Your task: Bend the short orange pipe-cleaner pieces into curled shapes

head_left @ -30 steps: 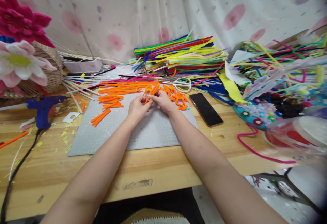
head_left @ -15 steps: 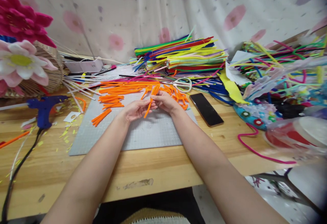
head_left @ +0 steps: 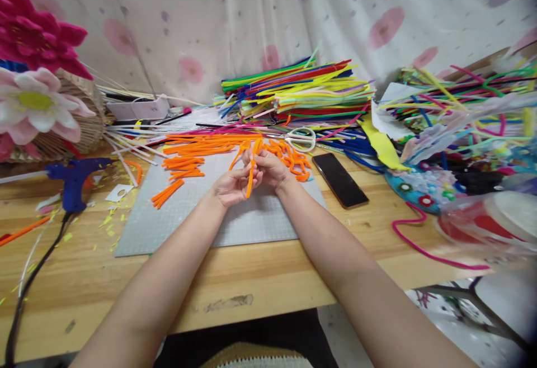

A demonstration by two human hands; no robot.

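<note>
Both my hands meet above the grey cutting mat [head_left: 251,228], pinching one bent orange pipe cleaner [head_left: 250,180]. My left hand [head_left: 235,185] is closed on its lower part, palm turned up. My right hand [head_left: 271,168] grips it higher up, where the stem is folded into a loop. Fingertips of the two hands touch or nearly touch, and they hide part of the stem. Behind them lie long orange pipe cleaners [head_left: 197,145]. Short cut orange pieces [head_left: 168,193] rest to the left, and bent orange pieces [head_left: 296,158] are heaped to the right.
White-handled scissors [head_left: 302,140] lie behind the mat, with a pile of coloured pipe cleaners [head_left: 293,91] beyond. A black phone [head_left: 340,180] is at the right. At the left sit a blue glue gun [head_left: 75,180] with its cable and felt flowers [head_left: 33,99]. A plastic-wrapped tub [head_left: 490,220] stands far right.
My left hand has shifted slightly right, closer to my right hand. The held pipe cleaner has turned more upright and its lower end has moved right.
</note>
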